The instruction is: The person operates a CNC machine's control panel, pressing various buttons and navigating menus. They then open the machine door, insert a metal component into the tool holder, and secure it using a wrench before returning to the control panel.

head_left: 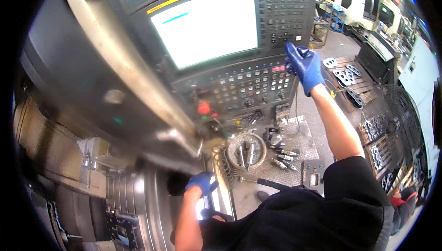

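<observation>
At the control panel's (225, 95) lower right: the right hand (304, 66), nearer one, its fingers curled.
Well below the panel: the left hand (200, 183), whose grip I cannot tell.

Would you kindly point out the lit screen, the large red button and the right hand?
Lit screen (211, 29), head view: middle of the display.
Large red button (203, 108), head view: its cap.
Right hand (304, 63), head view: its blue glove.

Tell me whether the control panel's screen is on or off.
On: the screen glows bright white, with a blue bar near its upper left.
</observation>
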Demonstrator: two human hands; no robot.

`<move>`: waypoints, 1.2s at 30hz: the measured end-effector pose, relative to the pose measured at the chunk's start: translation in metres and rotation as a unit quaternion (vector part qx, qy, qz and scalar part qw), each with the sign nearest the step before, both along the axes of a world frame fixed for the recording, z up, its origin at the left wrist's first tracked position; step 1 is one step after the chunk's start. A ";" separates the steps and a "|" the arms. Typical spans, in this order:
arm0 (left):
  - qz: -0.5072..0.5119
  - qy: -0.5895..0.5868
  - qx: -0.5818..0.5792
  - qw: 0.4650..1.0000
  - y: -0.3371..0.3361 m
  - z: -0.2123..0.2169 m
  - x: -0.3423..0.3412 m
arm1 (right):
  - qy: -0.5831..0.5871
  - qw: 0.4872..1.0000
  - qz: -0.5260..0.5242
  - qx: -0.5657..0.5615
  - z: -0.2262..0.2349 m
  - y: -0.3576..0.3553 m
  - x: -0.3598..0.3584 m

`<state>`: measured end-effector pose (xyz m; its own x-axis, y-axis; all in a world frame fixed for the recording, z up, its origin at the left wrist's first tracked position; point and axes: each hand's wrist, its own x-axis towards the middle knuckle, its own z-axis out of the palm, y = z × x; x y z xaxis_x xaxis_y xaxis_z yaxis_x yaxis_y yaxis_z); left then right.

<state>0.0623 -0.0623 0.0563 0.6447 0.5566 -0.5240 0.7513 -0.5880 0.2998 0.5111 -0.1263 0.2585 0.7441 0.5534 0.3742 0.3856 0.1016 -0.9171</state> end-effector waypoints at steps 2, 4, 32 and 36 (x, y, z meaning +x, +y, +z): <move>0.019 -0.006 -0.019 1.000 0.001 -0.003 -0.001 | -0.010 1.000 0.000 0.014 -0.006 0.003 0.005; -0.004 -0.008 -0.007 1.000 0.001 -0.006 -0.002 | -0.002 1.000 -0.001 0.018 -0.004 0.006 0.008; 0.012 0.045 0.000 0.999 0.001 0.004 -0.001 | 0.199 0.954 0.218 -0.055 -0.093 0.012 -0.076; 0.016 0.011 0.006 1.000 0.001 0.004 0.002 | 0.396 0.850 0.269 -0.220 -0.158 0.037 -0.109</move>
